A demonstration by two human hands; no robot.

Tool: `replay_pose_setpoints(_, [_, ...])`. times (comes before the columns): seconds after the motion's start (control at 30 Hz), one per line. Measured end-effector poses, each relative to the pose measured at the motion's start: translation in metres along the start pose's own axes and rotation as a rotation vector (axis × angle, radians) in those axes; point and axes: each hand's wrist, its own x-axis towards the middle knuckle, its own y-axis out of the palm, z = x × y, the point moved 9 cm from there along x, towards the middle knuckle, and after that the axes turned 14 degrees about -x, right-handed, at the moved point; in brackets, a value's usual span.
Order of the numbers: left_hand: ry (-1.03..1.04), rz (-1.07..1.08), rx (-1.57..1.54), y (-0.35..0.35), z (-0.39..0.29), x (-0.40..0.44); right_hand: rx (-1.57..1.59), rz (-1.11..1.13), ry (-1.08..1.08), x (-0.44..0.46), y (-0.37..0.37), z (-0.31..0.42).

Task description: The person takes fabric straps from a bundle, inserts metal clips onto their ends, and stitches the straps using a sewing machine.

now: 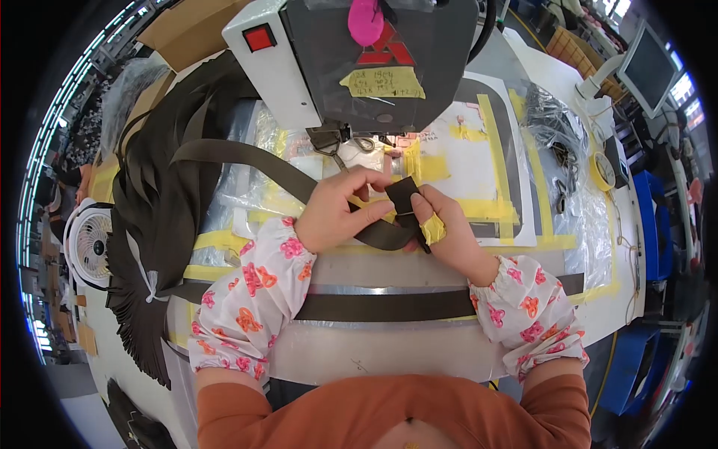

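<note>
A long dark olive strap [258, 159] runs from the bundle of straps [149, 187] on the left to both hands below the machine head. My left hand [348, 206] has its thumb and index finger curved around the strap near its folded end. My right hand [447, 232] pinches the dark folded end piece [402, 196] between thumb and fingers; yellow tape is wrapped on a finger. Another dark strap [385, 307] lies flat across the table, passing under both forearms.
The sewing machine [374, 67] stands over the work area, with scissors [329, 146] beneath it. A white fan [91, 243] is at the left. Yellow tape roll [601, 170], plastic bags [557, 142] and a monitor [649, 69] are at the right.
</note>
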Motion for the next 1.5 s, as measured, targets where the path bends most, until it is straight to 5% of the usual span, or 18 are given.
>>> replay_pose_setpoints(0.2, [-0.192, -0.037, -0.026, 0.009, 0.011, 0.002, -0.043, -0.045, -0.05, 0.003, -0.005, -0.006])
replay_pose_setpoints(0.33, [-0.1, -0.079, -0.121, 0.008, 0.006, 0.001, -0.105, -0.022, -0.046, -0.001, 0.001, 0.005])
replay_pose_setpoints(0.43, [0.191, -0.15, 0.137, 0.007, -0.015, 0.0, -0.185, -0.049, -0.055, 0.001, -0.001, 0.007])
replay_pose_setpoints(0.53, [0.292, 0.004, 0.603, 0.028, -0.035, -0.004, -0.117, -0.046, 0.029, 0.001, 0.002, -0.003])
replay_pose_setpoints(0.73, [0.484, -0.021, 0.898, 0.048, -0.05, -0.015, -0.064, -0.078, 0.149, -0.002, 0.001, -0.006])
replay_pose_setpoints(0.83, [0.34, -0.103, 0.545, 0.031, -0.039, -0.011, -0.088, -0.082, 0.115, -0.003, 0.0, -0.005])
replay_pose_setpoints(0.93, [-0.163, -0.002, 0.165, 0.014, 0.001, -0.003, -0.246, -0.148, -0.099, -0.003, 0.0, 0.004])
replay_pose_setpoints(1.03, [-0.145, 0.027, -0.087, 0.018, 0.002, -0.002, -0.413, -0.203, -0.22, -0.005, -0.001, 0.014])
replay_pose_setpoints(1.33, [0.05, 0.135, 0.144, 0.017, -0.009, 0.005, -0.458, -0.122, -0.284, -0.005, -0.001, 0.018])
replay_pose_setpoints(1.43, [-0.031, 0.099, 0.165, 0.012, -0.004, 0.003, -0.465, -0.119, -0.272, -0.001, -0.002, 0.017])
replay_pose_setpoints(1.5, [0.161, -0.123, 0.131, -0.002, -0.023, 0.003, -0.457, -0.161, -0.27, 0.001, -0.006, 0.015])
